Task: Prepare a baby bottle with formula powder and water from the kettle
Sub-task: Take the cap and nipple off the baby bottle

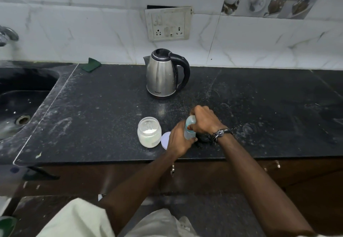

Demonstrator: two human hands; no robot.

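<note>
I see the baby bottle [189,129] standing near the front edge of the black counter [104,107], caught between both hands. My left hand [179,140] wraps around the lower body of the bottle from the left side, fingers curled round the pale blue plastic, the thumb tip showing at its base. My right hand [205,120] comes over from the right and closes on the top of the bottle, fingers curled down over the cap end, so the upper part is mostly hidden beneath the knuckles. A dark thread band [221,133] circles the right wrist.

Just left of the left hand lies a round pale lid [165,138], flat on the counter and partly covered by that hand. Beside the lid, further left, stands the open formula jar [149,134] with white powder visible inside. The steel kettle [163,74] with its black handle sits well behind the hands, toward the tiled wall, lid closed, spout pointing left. A dark sink [24,95] is at the far left, with a green cloth [91,64] at the back of the counter.
</note>
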